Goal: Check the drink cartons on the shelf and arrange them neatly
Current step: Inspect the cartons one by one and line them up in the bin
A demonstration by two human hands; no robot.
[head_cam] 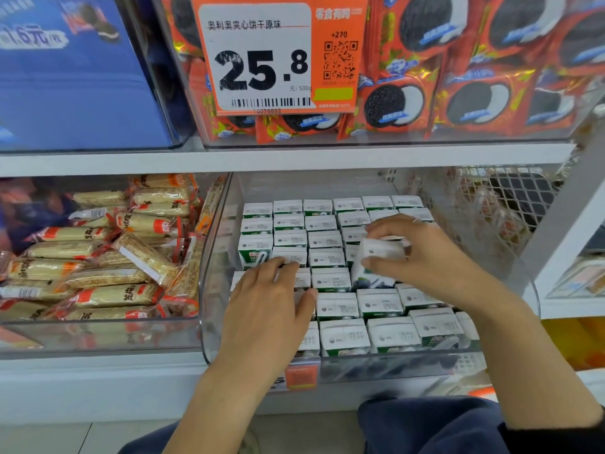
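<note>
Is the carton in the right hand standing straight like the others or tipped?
Tipped. The carton leans in the right hand, raised above the upright rows.

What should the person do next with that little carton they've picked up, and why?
Probably lower the tilted carton in the right hand upright into the gap beneath it, since the other cartons stand in neat rows in the clear bin and the left hand rests on them.

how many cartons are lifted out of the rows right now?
1: the tilted carton gripped by the right hand, mid-bin. Left hand rests flat on the packed cartons; it may hide others.
</note>
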